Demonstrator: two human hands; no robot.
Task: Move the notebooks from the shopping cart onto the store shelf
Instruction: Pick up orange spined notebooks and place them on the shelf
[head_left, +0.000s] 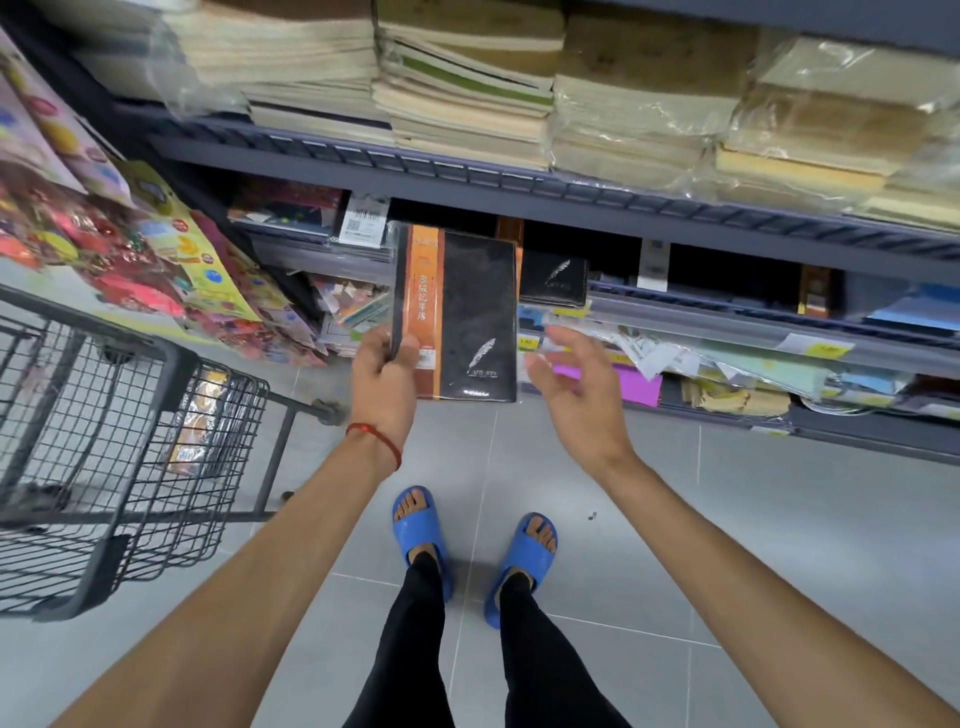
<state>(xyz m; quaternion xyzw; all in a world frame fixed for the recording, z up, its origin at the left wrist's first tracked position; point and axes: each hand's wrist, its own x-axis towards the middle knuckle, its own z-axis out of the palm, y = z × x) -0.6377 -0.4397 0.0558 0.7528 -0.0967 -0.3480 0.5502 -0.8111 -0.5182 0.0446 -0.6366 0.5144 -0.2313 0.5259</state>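
Blue slide sandals stand on the grey tiled floor, below black trouser legs. At the left edge sits the black wire shopping cart, with an orange-and-clear wrapped notebook packet leaning inside its far end. The left hand, a red string bracelet at its wrist, pinches the lower left corner of a black notebook: thumb on the cover's orange band, fingers behind. The notebook is upright, shrink-wrapped, with a silver feather at its lower right, held in front of the middle shelf edge. Just right of it the right hand hovers with fingers spread wide, holding nothing and not touching the notebook. Beyond, a matching smaller black notebook rests on the grey metal store shelf. The upper shelf carries wrapped stacks of cream-edged exercise books.
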